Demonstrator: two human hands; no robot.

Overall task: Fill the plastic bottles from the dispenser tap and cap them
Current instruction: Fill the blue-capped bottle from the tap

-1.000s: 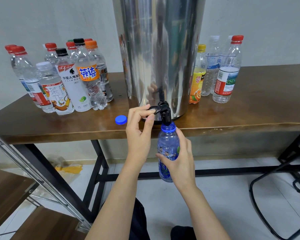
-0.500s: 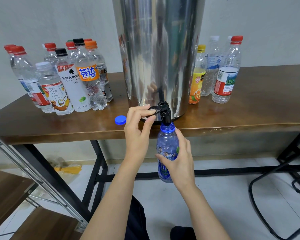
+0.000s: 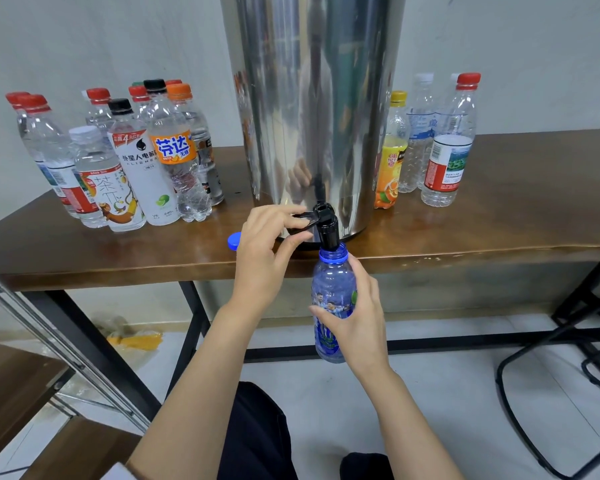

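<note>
One bottle is under the tap just now. In the head view, the right hand holds a blue-tinted bottle upright in front of the counter, below its front edge. Its fingers and thumb are curled round the labelled middle. The bottle's open mouth sits right up against the spout of the black tap, low on the steel dispenser. The left hand is at the tap's lever, pinching it with a fingertip on top and the thumb beneath.

I take this to be the filling step. The tinted plastic and the label hide the water level, so I cannot tell how full the bottle is, nor whether water is running.

The next move calls for letting go of the lever once the bottle is full, then lowering the bottle straight down off the spout without tipping it. The blue cap lies on the counter just beside the left hand and partly hidden by it, so that hand could fetch it and screw it on.

A crowd of capped bottles stands to the left of the dispenser, and a smaller group to its right.
</note>
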